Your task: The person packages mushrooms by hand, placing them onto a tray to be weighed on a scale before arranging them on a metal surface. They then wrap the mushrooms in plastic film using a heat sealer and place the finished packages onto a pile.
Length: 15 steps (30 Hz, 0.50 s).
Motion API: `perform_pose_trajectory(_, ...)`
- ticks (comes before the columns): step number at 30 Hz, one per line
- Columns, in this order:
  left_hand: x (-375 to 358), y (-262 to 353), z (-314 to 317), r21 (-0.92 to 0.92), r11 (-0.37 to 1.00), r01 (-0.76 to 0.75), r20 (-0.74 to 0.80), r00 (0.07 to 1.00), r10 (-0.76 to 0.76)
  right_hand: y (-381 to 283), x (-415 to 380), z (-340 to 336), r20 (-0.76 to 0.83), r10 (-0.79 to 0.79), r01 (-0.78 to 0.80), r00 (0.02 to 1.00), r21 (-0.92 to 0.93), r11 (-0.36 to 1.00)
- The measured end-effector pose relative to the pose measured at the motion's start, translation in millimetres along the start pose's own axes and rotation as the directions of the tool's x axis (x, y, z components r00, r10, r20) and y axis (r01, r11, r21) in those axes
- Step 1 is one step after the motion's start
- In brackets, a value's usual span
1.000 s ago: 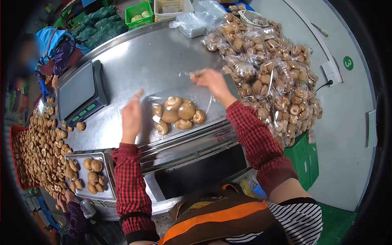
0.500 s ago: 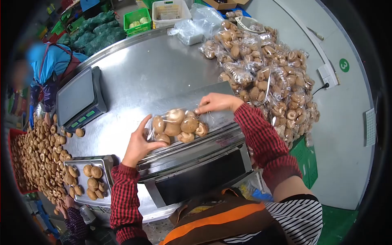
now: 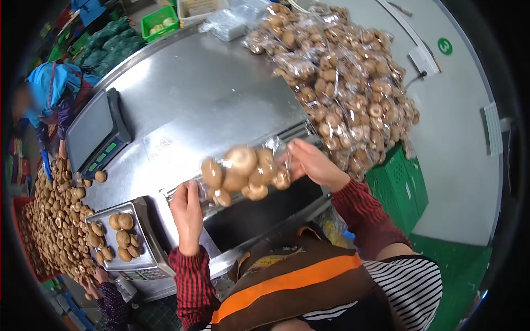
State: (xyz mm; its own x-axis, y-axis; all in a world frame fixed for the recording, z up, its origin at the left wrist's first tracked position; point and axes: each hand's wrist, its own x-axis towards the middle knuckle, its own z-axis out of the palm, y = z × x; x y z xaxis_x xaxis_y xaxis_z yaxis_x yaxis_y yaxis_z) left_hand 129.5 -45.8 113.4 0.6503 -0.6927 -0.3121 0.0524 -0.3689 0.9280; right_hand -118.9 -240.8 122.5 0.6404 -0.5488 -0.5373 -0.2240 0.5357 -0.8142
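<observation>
A clear plastic bag of brown mushrooms is held up between my hands, slightly blurred by motion. My left hand pinches the bag's left end between thumb and fingers. At the right end, my right hand grips the gathered plastic with closed fingers. Beneath the bag lies a machine with a dark flat plate set into the near edge of the steel table; the bag and my hands partly cover it.
Many bagged mushrooms are heaped at the right, above green crates. Loose mushrooms pile up at the left. A scale carries several mushrooms; another scale stands behind. Other people's hands reach into the loose pile.
The bag has been lifted off the steel surface and brought nearer to me. My right hand has moved down, and my left hand's spread grip has become a pinch. The view has shifted.
</observation>
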Motion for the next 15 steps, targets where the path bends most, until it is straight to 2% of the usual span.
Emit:
perform_pose_trajectory(2, -30, -13, -3, 0.040, 0.995, 0.090, 0.063, 0.994, -0.092, 28, -33, 1, 0.045, 0.129, -0.131, 0.991, 0.045, 0.990)
perform_pose_trajectory(3, -40, -23, -1, 0.040, 0.990, 0.138, 0.082, 0.987, -0.141, 39, -44, 5, -0.001, 0.146, -0.146, 0.989, 0.042, 0.988)
perform_pose_trajectory(4, -47, -33, 3, 0.057, 0.986, 0.155, 0.101, 0.982, -0.160, 53, -48, 8, -0.144, 0.031, -0.050, 0.989, -0.124, 0.991)
perform_pose_trajectory(5, -50, -49, 9, 0.056, 0.996, 0.075, 0.048, 0.996, -0.078, 64, -50, 14, -0.259, -0.099, 0.018, 0.961, -0.299, 0.954)
perform_pose_trajectory(6, -57, -62, 12, 0.131, 0.991, -0.021, -0.008, 1.000, 0.022, 70, -53, 18, -0.348, -0.204, 0.022, 0.915, -0.462, 0.887)
perform_pose_trajectory(7, -64, -61, 21, 0.208, 0.971, -0.113, -0.052, 0.991, 0.127, 88, -54, 22, -0.386, -0.402, 0.141, 0.830, -0.553, 0.821)
perform_pose_trajectory(8, -71, -66, 28, 0.114, 0.986, -0.120, -0.091, 0.987, 0.130, 105, -60, 24, -0.447, -0.408, 0.159, 0.796, -0.496, 0.853)
perform_pose_trajectory(9, -75, -76, 30, 0.118, 0.987, -0.112, -0.074, 0.990, 0.121, 121, -69, 24, -0.507, -0.408, 0.179, 0.759, -0.439, 0.880)
perform_pose_trajectory(11, -83, -96, 27, 0.296, 0.939, -0.176, 0.007, 0.983, 0.182, 147, -97, 14, -0.624, -0.361, 0.070, 0.693, -0.441, 0.895)
perform_pose_trajectory(12, -79, -92, 26, 0.498, 0.790, -0.358, 0.069, 0.924, 0.376, 178, -101, -3, -0.677, -0.420, 0.082, 0.604, -0.472, 0.878)
perform_pose_trajectory(13, -68, -106, 31, 0.596, 0.664, -0.452, 0.111, 0.865, 0.489, 203, -104, -20, -0.687, -0.401, 0.055, 0.606, -0.467, 0.883)
perform_pose_trajectory(15, -47, -121, 58, 0.662, 0.457, -0.594, 0.221, 0.737, 0.639, 255, -83, -31, -0.799, -0.351, 0.056, 0.488, -0.372, 0.926)
